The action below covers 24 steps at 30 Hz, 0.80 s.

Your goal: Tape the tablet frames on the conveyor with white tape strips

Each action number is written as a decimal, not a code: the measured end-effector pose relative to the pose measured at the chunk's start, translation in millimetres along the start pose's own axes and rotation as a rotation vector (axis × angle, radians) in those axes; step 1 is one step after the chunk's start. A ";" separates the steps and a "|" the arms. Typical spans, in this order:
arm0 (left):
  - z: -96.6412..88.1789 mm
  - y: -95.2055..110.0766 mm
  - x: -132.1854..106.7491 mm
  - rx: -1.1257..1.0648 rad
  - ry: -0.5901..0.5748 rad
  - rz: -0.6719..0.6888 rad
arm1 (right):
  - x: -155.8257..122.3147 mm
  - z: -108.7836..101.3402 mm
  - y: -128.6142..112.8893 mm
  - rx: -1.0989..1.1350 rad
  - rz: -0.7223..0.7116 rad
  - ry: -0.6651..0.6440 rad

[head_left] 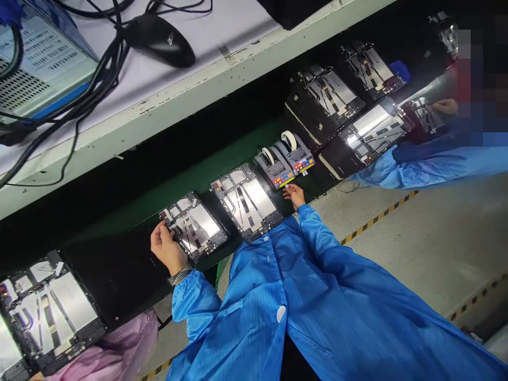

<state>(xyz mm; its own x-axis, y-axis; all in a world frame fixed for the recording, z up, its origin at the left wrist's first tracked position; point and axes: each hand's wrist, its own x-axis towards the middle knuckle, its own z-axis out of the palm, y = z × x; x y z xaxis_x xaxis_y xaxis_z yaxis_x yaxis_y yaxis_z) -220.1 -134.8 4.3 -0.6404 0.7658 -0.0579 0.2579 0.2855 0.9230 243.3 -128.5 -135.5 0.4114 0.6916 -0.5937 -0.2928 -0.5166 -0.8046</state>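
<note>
My left hand is closed on the left edge of an opened tablet, whose silver battery and dark ribbon cables are exposed. Beside it, directly in front of my body, lies a second opened tablet. My right hand is at the front of the nearer automatic tape dispenser, fingers pinched around a small white piece of tape. Another tape dispenser, also with a roll on top, stands right against the first.
More opened tablets lie at the left and on dark stacks at the right. A co-worker's blue sleeve and hand reach in at the right; a pink sleeve is at lower left. Above runs a shelf with a mouse and cables.
</note>
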 end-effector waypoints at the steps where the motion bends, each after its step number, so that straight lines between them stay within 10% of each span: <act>1: 0.7 -0.1 -1.8 -0.011 -0.001 0.001 | 1.1 -0.3 -0.8 0.031 0.014 -0.017; 16: -0.2 -10.7 -13.1 -0.085 -0.016 0.009 | -7.4 -2.9 -13.0 0.033 0.013 -0.086; 24: 3.5 -10.6 -18.4 -0.079 -0.013 -0.015 | -1.8 -6.7 -16.8 -0.537 -0.342 0.179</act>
<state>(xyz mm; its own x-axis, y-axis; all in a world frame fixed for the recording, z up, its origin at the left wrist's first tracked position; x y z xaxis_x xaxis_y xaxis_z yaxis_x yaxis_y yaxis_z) -208.6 -149.9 -5.7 -0.6346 0.7691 -0.0768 0.1901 0.2516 0.9490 253.3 -124.5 -120.8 0.5557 0.7906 -0.2573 0.3321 -0.4948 -0.8031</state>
